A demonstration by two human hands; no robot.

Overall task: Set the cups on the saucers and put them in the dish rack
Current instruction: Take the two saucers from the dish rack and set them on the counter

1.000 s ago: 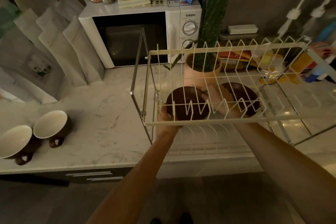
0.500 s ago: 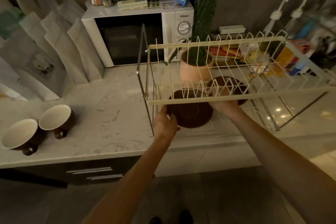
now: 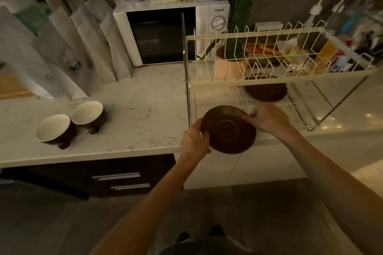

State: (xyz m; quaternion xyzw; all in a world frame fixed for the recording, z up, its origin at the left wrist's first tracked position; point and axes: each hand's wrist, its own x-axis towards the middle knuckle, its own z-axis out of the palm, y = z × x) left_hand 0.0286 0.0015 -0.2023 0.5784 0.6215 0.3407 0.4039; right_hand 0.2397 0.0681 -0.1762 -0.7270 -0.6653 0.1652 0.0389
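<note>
A dark brown saucer (image 3: 228,130) is held in front of the dish rack (image 3: 275,73), over the counter's front edge. My left hand (image 3: 193,141) grips its left rim and my right hand (image 3: 267,118) pinches its right rim. A second brown saucer (image 3: 266,90) lies on the rack's lower tier, under the cream upper shelf. Two brown cups with white insides, one nearer (image 3: 54,130) and one behind it (image 3: 88,113), stand side by side on the counter at the left, apart from both hands.
The marble counter (image 3: 141,118) carries a white microwave (image 3: 172,33) with a green mini oven on top, paper bags (image 3: 68,51) at the left, and a potted cactus (image 3: 233,62) behind the rack. Drawers sit below the counter.
The saucer has come out from the rack's lower tier toward me, still in both hands. The other saucer stays in the rack. The cups have not moved.
</note>
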